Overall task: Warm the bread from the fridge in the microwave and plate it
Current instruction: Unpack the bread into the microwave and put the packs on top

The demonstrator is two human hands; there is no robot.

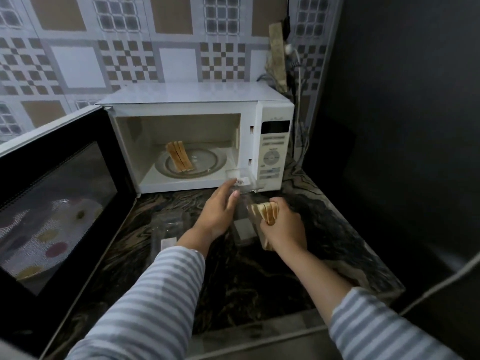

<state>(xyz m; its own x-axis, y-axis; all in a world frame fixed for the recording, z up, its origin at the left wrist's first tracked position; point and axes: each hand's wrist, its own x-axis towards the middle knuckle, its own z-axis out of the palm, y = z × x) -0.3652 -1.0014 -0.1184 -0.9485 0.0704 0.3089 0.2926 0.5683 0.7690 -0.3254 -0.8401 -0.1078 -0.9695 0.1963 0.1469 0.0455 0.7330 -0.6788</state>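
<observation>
A white microwave stands at the back of the dark counter with its door swung wide to the left. Inside, a few bread slices stand on edge on the glass turntable. In front of the microwave my right hand grips several more bread slices over a clear plastic box. My left hand touches the left side of that box with fingers nearly straight.
A second clear container with a small label lies on the marbled counter left of my left wrist. A power strip with cables hangs on the tiled wall right of the microwave. A dark wall closes the right side.
</observation>
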